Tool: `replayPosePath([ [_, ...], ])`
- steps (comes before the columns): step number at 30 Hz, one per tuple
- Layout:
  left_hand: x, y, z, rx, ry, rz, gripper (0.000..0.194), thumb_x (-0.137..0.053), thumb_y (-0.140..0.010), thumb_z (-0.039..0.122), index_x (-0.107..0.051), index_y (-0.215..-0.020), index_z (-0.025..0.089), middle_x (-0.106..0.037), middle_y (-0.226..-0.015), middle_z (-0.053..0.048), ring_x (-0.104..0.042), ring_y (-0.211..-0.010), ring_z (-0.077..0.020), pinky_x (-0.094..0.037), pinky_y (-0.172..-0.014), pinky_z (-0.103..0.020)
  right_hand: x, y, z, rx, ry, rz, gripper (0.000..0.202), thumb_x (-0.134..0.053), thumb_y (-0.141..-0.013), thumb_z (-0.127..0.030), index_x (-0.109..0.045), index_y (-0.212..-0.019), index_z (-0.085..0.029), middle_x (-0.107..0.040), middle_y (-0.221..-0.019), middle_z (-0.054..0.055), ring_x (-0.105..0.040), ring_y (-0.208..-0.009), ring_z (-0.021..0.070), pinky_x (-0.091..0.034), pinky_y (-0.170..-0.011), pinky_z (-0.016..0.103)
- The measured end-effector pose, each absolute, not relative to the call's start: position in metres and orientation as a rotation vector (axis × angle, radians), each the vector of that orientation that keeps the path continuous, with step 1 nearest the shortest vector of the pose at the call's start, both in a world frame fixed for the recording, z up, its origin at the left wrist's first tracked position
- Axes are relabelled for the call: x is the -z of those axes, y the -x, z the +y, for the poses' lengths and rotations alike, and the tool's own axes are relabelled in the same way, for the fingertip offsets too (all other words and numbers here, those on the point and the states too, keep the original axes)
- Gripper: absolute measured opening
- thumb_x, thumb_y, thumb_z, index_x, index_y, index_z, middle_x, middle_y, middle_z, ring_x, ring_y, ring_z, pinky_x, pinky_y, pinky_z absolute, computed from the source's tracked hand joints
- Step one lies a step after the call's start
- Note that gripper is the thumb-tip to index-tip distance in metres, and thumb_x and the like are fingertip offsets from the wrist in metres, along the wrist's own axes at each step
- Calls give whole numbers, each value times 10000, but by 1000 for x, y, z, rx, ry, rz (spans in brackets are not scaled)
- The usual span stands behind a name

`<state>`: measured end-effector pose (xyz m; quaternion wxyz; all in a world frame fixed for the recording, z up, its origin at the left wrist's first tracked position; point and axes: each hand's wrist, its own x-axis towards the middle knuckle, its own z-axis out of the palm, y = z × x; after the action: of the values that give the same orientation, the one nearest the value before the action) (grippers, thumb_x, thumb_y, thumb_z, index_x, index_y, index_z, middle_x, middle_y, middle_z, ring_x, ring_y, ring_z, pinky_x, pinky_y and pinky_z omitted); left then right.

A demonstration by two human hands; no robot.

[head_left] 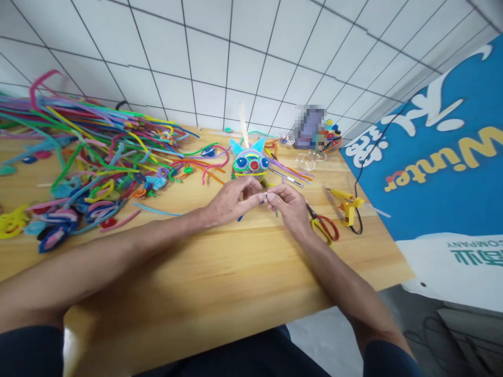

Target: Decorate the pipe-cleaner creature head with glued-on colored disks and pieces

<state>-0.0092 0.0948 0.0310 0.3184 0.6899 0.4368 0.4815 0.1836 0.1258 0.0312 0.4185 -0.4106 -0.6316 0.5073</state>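
My left hand (239, 199) and my right hand (290, 207) meet over the table, thumbs and fingers pinched together at the tips. Whatever lies between the fingertips is too small to make out. A short dark blue end pokes out below my left hand, and a greyish tip shows under my right fingers. Just behind the hands stands a craft figure (250, 163) wound in coloured pipe cleaners, with light blue pointed ears, two blue round eyes and a red nose. Pale sticks rise behind its head. Scissors (325, 228) with red and yellow handles lie beside my right hand.
Many loose pipe cleaners (98, 125) heap on the left, with finished twisted pieces (58, 220) before them. A yellow glue gun (348, 204) with a black cord rests at right. Clear plastic balls (305, 161) lie near the tiled wall (204, 57). A blue banner (451, 183) borders the table.
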Motion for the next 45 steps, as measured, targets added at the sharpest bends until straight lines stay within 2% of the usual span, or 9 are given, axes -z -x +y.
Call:
replayPosePath([
  [6,-22,2,90,-1178,-1609,1063,274,-609,-953,433,-643,-865,175,-606,-756,8,-507,-668,-122,-405,-602,-247,-29,-185,119,-1250,948,-1578,230,-776,-812,-431,-695,-844,-219,-657,-702,-26,-558,-605,117,-479,-605,267],
  [15,-29,13,94,-1002,-1556,1159,333,-624,-898,499,-616,-783,187,-578,-702,15,-503,-639,-128,-400,-576,-244,-35,-182,126,-1090,1008,-1819,148,-711,-841,-364,-686,-828,-218,-708,-766,1,-632,-675,147,-493,-639,282],
  [18,-28,15,97,-1133,-1536,1217,327,-645,-894,499,-604,-786,194,-575,-712,17,-499,-645,-129,-397,-591,-259,-37,-177,133,-957,1050,-1870,147,-679,-880,-359,-679,-829,-221,-697,-765,-3,-600,-660,139,-466,-630,280],
  [22,-18,20,102,-1540,-1459,1441,289,-649,-928,451,-511,-809,226,-488,-712,35,-458,-638,-132,-388,-609,-278,-34,-167,148,-874,1112,-1778,170,-658,-900,-386,-657,-851,-223,-704,-798,1,-587,-677,143,-457,-646,285],
  [26,-7,24,113,-1746,-1432,1589,242,-679,-904,396,-505,-984,247,-579,-960,-3,-568,-823,-164,-472,-749,-319,-26,-155,160,-879,1129,-1738,188,-658,-890,-407,-648,-855,-222,-710,-809,7,-606,-696,152,-465,-670,293],
  [30,2,24,122,-1755,-1428,1665,385,-683,-902,412,-490,-1194,250,-604,-1234,-68,-599,-1124,-235,-490,-991,-421,-18,-150,164,-875,1165,-1716,196,-670,-878,-414,-653,-849,-221,-708,-793,4,-611,-691,157,-460,-676,301],
  [33,8,23,124,-1704,-1469,1676,481,-687,-907,426,-460,-1296,258,-568,-1370,-97,-569,-1265,-271,-462,-1090,-481,-14,-148,165,-912,1159,-1687,201,-670,-882,-420,-659,-852,-221,-710,-794,3,-619,-707,160,-466,-687,303],
  [40,22,25,129,-1613,-1551,1593,789,-787,-839,503,-367,-1471,287,-428,-1580,-154,-469,-1454,-342,-417,-1176,-575,-13,-143,166,-929,1169,-1633,213,-667,-884,-433,-659,-851,-223,-706,-798,-4,-611,-712,158,-467,-690,300],
  [45,19,21,133,-1620,-1577,1444,811,-783,-846,529,-377,-1498,271,-451,-1573,-157,-510,-1432,-317,-440,-1194,-513,-13,-141,166,-919,1155,-1599,197,-679,-881,-417,-661,-843,-225,-704,-790,-4,-600,-703,156,-479,-697,304],
])
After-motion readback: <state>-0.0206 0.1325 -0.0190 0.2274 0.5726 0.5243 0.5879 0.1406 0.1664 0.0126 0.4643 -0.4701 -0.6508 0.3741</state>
